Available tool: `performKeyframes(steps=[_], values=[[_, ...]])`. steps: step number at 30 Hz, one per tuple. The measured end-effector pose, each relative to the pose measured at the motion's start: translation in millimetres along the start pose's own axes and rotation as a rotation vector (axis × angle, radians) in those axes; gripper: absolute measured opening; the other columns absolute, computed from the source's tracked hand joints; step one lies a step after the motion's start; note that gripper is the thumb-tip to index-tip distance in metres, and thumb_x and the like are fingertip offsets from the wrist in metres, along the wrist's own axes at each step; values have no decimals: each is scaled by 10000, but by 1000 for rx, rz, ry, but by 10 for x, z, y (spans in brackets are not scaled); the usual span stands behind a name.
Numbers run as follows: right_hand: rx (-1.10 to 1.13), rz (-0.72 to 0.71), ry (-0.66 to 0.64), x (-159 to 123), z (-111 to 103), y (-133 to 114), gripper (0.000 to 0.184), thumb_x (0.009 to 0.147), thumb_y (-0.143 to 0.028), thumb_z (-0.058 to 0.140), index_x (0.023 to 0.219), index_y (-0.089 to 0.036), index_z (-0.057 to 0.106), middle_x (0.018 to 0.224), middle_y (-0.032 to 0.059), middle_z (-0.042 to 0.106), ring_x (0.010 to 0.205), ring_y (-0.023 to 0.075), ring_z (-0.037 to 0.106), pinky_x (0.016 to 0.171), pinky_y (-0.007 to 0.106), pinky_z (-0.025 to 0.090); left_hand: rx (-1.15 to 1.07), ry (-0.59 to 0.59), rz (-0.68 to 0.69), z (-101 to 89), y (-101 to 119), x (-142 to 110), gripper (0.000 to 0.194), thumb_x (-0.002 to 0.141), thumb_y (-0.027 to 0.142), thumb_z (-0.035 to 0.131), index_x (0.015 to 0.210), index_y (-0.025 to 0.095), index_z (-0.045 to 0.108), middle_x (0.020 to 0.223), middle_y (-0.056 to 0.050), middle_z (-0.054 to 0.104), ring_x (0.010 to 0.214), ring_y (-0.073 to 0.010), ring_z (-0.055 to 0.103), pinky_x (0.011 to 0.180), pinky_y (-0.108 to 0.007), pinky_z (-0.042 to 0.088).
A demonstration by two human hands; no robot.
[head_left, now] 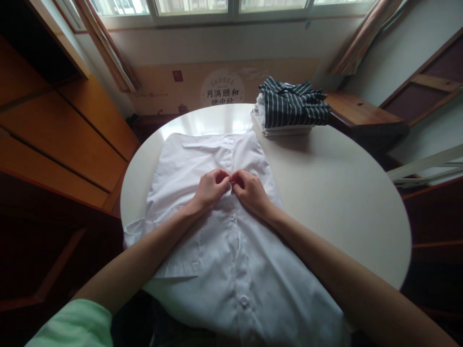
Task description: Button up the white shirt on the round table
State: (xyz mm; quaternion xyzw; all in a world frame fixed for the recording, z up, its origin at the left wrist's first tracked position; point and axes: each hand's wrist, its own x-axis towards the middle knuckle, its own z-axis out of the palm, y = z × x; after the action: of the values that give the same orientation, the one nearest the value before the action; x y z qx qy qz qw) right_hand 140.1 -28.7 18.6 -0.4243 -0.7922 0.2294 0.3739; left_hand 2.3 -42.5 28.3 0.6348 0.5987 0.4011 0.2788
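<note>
A white button-up shirt (213,226) lies spread over the near left part of a round white table (336,212), its lower end hanging over the near edge. Its button strip runs up the middle, with buttons showing above and below my hands. My left hand (213,185) pinches the strip from the left side. Opposite it, my right hand (249,188) pinches the same strip, with fingertips nearly touching those of the left. The fingers hide whatever button lies between them. A chest pocket shows on the shirt's left half.
A stack of folded clothes, with a dark striped garment (292,103) on top of white ones, sits at the table's far right edge. Wooden cabinets (83,130) stand to the left. A wooden bench or stool (361,111) is behind the table at right.
</note>
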Motion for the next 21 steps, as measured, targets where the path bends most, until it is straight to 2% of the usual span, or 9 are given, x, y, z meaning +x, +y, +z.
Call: performKeyframes(steps=[5, 10, 16, 21], values=[[-15, -12, 24, -13, -9, -20, 193, 700, -95, 428, 818, -169, 562, 751, 19, 593, 675, 136, 528, 657, 252, 393, -73, 11, -16, 3, -44, 26, 188, 715, 289, 517, 741, 137, 625, 661, -11, 625, 610, -106, 546, 571, -201, 415], [24, 4, 30, -6, -12, -26, 179, 696, -102, 442, 803, -181, 561, 714, 6, 588, 660, 133, 529, 662, 251, 398, -119, -20, -44, 2, -69, 33, 198, 721, 305, 520, 743, 134, 619, 624, -4, 617, 560, -98, 538, 543, -198, 413], [130, 81, 15, 17, -15, -6, 96, 688, -132, 477, 755, -182, 525, 665, -6, 582, 616, 128, 532, 620, 249, 402, 31, 7, 73, -3, -4, -28, 178, 721, 287, 538, 760, 150, 644, 701, -18, 652, 629, -113, 567, 585, -203, 425], [148, 107, 39, 29, -23, -13, 57, 671, -131, 487, 687, -184, 505, 668, -6, 577, 626, 125, 532, 620, 248, 401, 50, 36, 104, -7, 29, -46, 174, 713, 280, 550, 751, 151, 660, 703, -20, 666, 632, -119, 582, 595, -206, 437]])
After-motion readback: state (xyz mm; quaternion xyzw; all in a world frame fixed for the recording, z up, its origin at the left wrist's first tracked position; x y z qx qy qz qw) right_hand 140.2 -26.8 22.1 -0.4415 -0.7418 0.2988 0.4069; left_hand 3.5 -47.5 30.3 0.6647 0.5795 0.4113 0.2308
